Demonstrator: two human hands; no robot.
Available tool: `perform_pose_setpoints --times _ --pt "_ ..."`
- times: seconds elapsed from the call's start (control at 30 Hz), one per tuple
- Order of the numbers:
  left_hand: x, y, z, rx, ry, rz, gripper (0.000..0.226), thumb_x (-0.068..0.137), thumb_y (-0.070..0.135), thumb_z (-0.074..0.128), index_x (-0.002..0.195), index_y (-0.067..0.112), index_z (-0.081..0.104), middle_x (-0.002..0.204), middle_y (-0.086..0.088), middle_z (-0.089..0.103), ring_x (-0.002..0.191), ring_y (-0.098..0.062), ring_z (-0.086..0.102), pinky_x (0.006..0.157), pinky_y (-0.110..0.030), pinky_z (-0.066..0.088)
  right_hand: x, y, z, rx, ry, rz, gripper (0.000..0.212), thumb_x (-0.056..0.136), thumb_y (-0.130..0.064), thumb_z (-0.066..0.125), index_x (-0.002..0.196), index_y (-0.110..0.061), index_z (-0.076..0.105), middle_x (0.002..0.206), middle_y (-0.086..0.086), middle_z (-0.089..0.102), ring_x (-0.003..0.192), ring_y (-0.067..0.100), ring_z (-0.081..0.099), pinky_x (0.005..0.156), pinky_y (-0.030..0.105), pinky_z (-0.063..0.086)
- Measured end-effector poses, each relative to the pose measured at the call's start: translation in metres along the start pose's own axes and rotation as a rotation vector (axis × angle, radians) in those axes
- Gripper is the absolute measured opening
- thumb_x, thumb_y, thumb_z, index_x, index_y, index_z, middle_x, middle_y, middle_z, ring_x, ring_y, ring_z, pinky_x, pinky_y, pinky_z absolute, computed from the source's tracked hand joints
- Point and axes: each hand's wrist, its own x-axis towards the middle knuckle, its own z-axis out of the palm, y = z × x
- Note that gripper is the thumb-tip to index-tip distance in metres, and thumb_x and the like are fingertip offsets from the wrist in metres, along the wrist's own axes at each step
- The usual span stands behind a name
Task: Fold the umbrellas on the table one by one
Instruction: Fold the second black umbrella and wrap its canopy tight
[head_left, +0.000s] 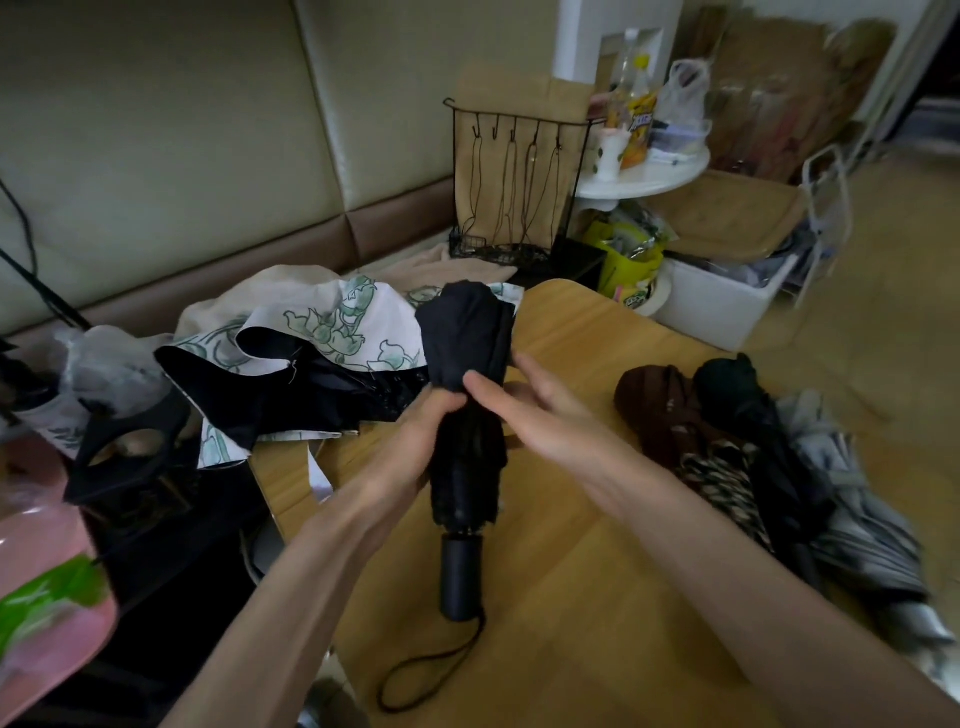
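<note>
A black collapsed umbrella (467, 343) is held above the wooden table (587, 566), its handle and wrist loop pointing toward me. My left hand (410, 441) grips its middle from the left. My right hand (540, 410) pinches the black fabric with thumb and forefinger, the other fingers stretched out. A white umbrella with green flower print and black lining (317, 332) lies spread open at the table's left. Several folded umbrellas, among them a brown one (660, 410) and a dark one (743, 395), lie piled at the right.
A sofa (182, 130) runs along the back. A black wire rack (514, 182), a white round stand (644, 171) with bottles and a white bin (717, 306) stand behind the table. Pink plastic (47, 571) lies at the lower left.
</note>
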Motion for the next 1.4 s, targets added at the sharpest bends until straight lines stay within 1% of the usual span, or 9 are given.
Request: perform_pose_setpoints --times 0.1,0.2,0.27,0.43,0.57,0.83,1.03,1.27,1.4 --pt "-0.008 -0.005 0.003 -0.056 -0.155 0.045 0.039 0.107 0.026 0.059 0.143 0.012 0.059 0.131 -0.009 0.074 0.122 -0.026 0.070 0.109 -0.042 0.052 -0.010 0.001 -0.020 0.046 -0.025 -0.021 0.031 0.102 -0.042 0.065 0.128 -0.048 0.049 0.104 -0.024 0.068 0.083 -0.021 0.066 0.073 0.002 0.051" --pt "-0.009 -0.009 -0.001 -0.100 -0.146 0.035 0.043 0.094 0.023 0.070 0.132 0.001 0.067 0.125 -0.015 0.075 0.119 -0.031 0.071 0.107 -0.044 0.053 -0.014 0.004 -0.026 0.067 -0.042 -0.028 0.026 0.102 -0.036 0.066 0.127 -0.041 0.061 0.107 -0.021 0.075 0.096 -0.013 0.070 0.082 0.008 0.054" --pt "-0.007 -0.011 -0.003 -0.113 -0.101 0.012 0.050 0.083 0.026 0.078 0.126 0.001 0.072 0.120 -0.014 0.077 0.116 -0.030 0.073 0.096 -0.038 0.057 -0.016 0.005 -0.024 0.100 -0.043 -0.006 0.021 0.102 -0.036 0.067 0.122 -0.040 0.063 0.108 -0.023 0.074 0.096 -0.014 0.069 0.079 0.007 0.053" --pt "-0.007 -0.012 -0.002 -0.097 0.035 0.018 0.052 0.071 0.032 0.086 0.116 0.007 0.075 0.108 -0.006 0.081 0.097 -0.016 0.078 0.070 -0.021 0.058 -0.012 0.008 -0.012 0.048 -0.034 0.018 0.021 0.099 -0.046 0.069 0.119 -0.046 0.066 0.115 -0.027 0.068 0.108 -0.006 0.065 0.099 0.017 0.052" --pt "-0.008 -0.012 -0.012 -0.200 -0.036 0.034 0.032 0.091 0.028 0.074 0.110 0.003 0.076 0.112 -0.013 0.078 0.103 -0.022 0.076 0.081 -0.030 0.063 -0.009 0.011 -0.010 0.065 -0.001 -0.020 0.044 0.100 -0.045 0.067 0.141 -0.029 0.065 0.130 -0.015 0.073 0.123 0.003 0.067 0.108 0.027 0.051" --pt "-0.005 -0.021 -0.011 -0.220 0.113 0.073 0.042 0.081 0.021 0.083 0.115 -0.002 0.074 0.121 -0.023 0.073 0.102 -0.026 0.077 0.077 -0.028 0.062 -0.006 0.014 0.004 -0.021 0.001 -0.067 0.036 0.100 -0.037 0.070 0.134 -0.028 0.066 0.121 -0.015 0.076 0.112 -0.001 0.070 0.094 0.019 0.057" --pt "-0.002 -0.020 -0.008 -0.264 0.014 0.030 0.033 0.090 0.012 0.075 0.121 0.000 0.074 0.120 -0.018 0.076 0.103 -0.024 0.077 0.078 -0.026 0.062 -0.014 0.011 -0.009 0.026 -0.002 -0.035 0.036 0.100 -0.035 0.070 0.135 -0.025 0.068 0.120 -0.013 0.077 0.109 0.001 0.072 0.088 0.016 0.056" --pt "0.000 -0.019 -0.005 -0.245 -0.040 0.035 0.034 0.095 0.008 0.072 0.128 0.000 0.070 0.121 -0.019 0.075 0.104 -0.023 0.076 0.086 -0.034 0.064 -0.021 0.015 -0.024 0.140 -0.017 0.029 0.047 0.100 -0.045 0.065 0.142 -0.023 0.064 0.134 -0.009 0.072 0.126 0.009 0.066 0.115 0.036 0.047" --pt "0.000 -0.020 -0.003 -0.247 -0.019 0.006 0.038 0.089 0.012 0.077 0.124 0.001 0.070 0.113 -0.015 0.077 0.099 -0.021 0.077 0.087 -0.037 0.065 -0.022 0.018 -0.024 0.273 -0.023 0.093 0.054 0.097 -0.050 0.067 0.144 -0.025 0.062 0.134 -0.012 0.072 0.127 0.007 0.065 0.117 0.035 0.045"
